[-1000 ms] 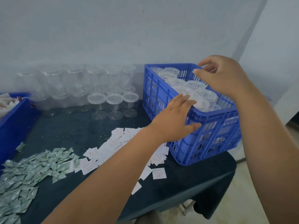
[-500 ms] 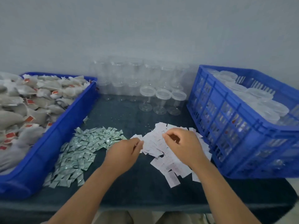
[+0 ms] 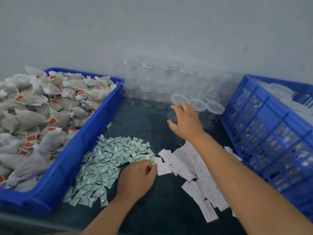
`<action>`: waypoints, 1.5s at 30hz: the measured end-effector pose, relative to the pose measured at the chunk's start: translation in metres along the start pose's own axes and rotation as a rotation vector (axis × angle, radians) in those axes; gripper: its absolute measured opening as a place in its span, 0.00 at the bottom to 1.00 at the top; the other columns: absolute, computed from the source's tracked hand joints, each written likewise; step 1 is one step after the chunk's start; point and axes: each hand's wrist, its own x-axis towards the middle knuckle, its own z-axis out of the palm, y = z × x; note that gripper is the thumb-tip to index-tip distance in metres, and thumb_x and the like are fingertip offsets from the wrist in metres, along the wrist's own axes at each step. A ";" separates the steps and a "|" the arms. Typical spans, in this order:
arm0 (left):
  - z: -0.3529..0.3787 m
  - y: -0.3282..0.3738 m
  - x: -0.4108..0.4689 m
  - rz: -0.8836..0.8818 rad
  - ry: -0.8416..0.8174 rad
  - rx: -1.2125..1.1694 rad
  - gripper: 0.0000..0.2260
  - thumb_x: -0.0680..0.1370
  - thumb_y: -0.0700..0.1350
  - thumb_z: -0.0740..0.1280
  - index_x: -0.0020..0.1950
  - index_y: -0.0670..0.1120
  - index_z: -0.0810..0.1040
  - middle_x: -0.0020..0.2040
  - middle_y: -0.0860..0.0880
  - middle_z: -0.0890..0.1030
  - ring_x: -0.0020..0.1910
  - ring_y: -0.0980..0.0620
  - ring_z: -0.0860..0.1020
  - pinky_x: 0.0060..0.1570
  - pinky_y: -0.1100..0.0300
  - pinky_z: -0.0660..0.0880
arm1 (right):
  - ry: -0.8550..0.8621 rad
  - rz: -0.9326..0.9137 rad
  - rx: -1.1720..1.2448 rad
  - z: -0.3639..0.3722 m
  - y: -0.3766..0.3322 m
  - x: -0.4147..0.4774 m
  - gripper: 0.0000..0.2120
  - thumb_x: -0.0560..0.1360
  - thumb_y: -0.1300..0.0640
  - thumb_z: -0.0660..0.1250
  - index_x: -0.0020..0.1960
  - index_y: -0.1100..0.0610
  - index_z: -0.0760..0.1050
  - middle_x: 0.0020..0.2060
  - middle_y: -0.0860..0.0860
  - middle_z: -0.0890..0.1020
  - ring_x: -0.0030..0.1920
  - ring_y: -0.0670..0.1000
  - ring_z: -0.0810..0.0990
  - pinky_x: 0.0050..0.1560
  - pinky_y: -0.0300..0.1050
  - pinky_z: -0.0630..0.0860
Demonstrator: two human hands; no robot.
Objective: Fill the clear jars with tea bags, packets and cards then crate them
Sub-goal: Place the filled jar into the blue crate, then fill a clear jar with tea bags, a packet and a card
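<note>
The packets (image 3: 108, 160) lie in a green heap mid-worktop (image 3: 152, 209), and everything else is placed from that heap. Just right of it, the left grip (image 3: 138, 178) is pressed together, pinching one white card (image 3: 164, 168) by its edge. The loose cards (image 3: 179, 158) spread further right, partly under the right forearm. Beyond the heap and to its right, the right grip (image 3: 185, 122) is spread, with fingers and thumb curved round the side of a lidded jar (image 3: 177, 99) that stands upright on the worktop. Two more lidded jars (image 3: 198, 105) stand just right of that one. Behind the heap, open jars (image 3: 152, 77) are stacked against the wall. Left of the heap a blue tray (image 3: 71, 156) is piled with tea bags (image 3: 33, 116). Far right of it stands the blue crate (image 3: 264, 133), with lidded jars inside.
</note>
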 end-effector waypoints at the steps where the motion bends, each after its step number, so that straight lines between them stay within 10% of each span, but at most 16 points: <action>1: 0.000 -0.001 0.001 0.003 -0.003 -0.012 0.20 0.78 0.63 0.61 0.35 0.49 0.69 0.32 0.55 0.77 0.30 0.50 0.74 0.28 0.56 0.69 | -0.016 0.012 -0.056 0.000 0.003 0.019 0.34 0.81 0.42 0.69 0.82 0.54 0.65 0.80 0.61 0.64 0.81 0.65 0.62 0.80 0.62 0.62; 4: 0.000 -0.003 0.003 0.008 -0.004 -0.028 0.21 0.79 0.62 0.61 0.34 0.48 0.68 0.31 0.53 0.76 0.29 0.51 0.72 0.27 0.56 0.69 | -0.131 0.157 -0.169 0.003 0.011 0.060 0.46 0.82 0.34 0.64 0.88 0.54 0.47 0.86 0.63 0.47 0.86 0.67 0.45 0.84 0.65 0.47; 7: -0.001 -0.004 0.003 0.020 -0.003 -0.029 0.21 0.78 0.62 0.62 0.33 0.49 0.68 0.33 0.55 0.77 0.29 0.54 0.72 0.26 0.61 0.65 | -0.204 0.224 -0.221 0.012 0.020 0.077 0.42 0.82 0.29 0.60 0.86 0.52 0.56 0.86 0.65 0.46 0.85 0.68 0.40 0.83 0.65 0.41; 13: 0.000 -0.004 0.003 -0.015 -0.008 -0.029 0.18 0.77 0.63 0.64 0.34 0.52 0.72 0.33 0.59 0.78 0.30 0.57 0.75 0.28 0.61 0.68 | -0.048 0.135 -0.220 0.022 0.021 0.079 0.33 0.82 0.39 0.68 0.76 0.61 0.67 0.73 0.68 0.73 0.78 0.69 0.65 0.84 0.64 0.49; 18: 0.001 -0.003 0.003 -0.016 -0.004 -0.040 0.17 0.76 0.62 0.66 0.33 0.54 0.71 0.34 0.62 0.78 0.30 0.59 0.75 0.29 0.63 0.63 | -0.046 0.194 0.019 0.013 0.016 0.072 0.37 0.73 0.46 0.80 0.74 0.60 0.68 0.69 0.62 0.68 0.63 0.68 0.76 0.68 0.59 0.72; 26: -0.001 -0.004 0.001 -0.033 -0.021 -0.072 0.17 0.76 0.63 0.65 0.35 0.53 0.73 0.35 0.61 0.79 0.33 0.57 0.77 0.29 0.63 0.64 | 0.267 0.028 0.483 -0.022 -0.025 0.014 0.33 0.69 0.57 0.78 0.72 0.53 0.74 0.69 0.56 0.69 0.69 0.59 0.71 0.71 0.49 0.68; 32: -0.003 -0.005 0.003 -0.039 -0.003 -0.092 0.13 0.81 0.60 0.63 0.39 0.56 0.72 0.36 0.58 0.79 0.33 0.56 0.76 0.29 0.59 0.65 | -0.431 0.027 0.551 -0.052 -0.032 -0.084 0.45 0.66 0.45 0.79 0.74 0.27 0.58 0.68 0.40 0.72 0.58 0.40 0.79 0.46 0.35 0.76; 38: -0.010 -0.001 0.001 -0.066 -0.041 -0.064 0.07 0.83 0.57 0.62 0.53 0.57 0.77 0.38 0.59 0.81 0.36 0.59 0.78 0.35 0.55 0.75 | -0.079 0.160 1.023 0.001 -0.052 -0.169 0.58 0.63 0.41 0.86 0.80 0.27 0.52 0.68 0.27 0.71 0.71 0.35 0.72 0.64 0.30 0.73; 45: -0.018 0.012 -0.004 -0.043 0.027 -0.313 0.07 0.85 0.55 0.60 0.61 0.61 0.74 0.52 0.61 0.82 0.48 0.62 0.80 0.50 0.50 0.79 | 0.083 0.309 1.116 0.041 -0.069 -0.209 0.46 0.60 0.42 0.86 0.72 0.33 0.67 0.65 0.32 0.78 0.70 0.40 0.77 0.69 0.39 0.76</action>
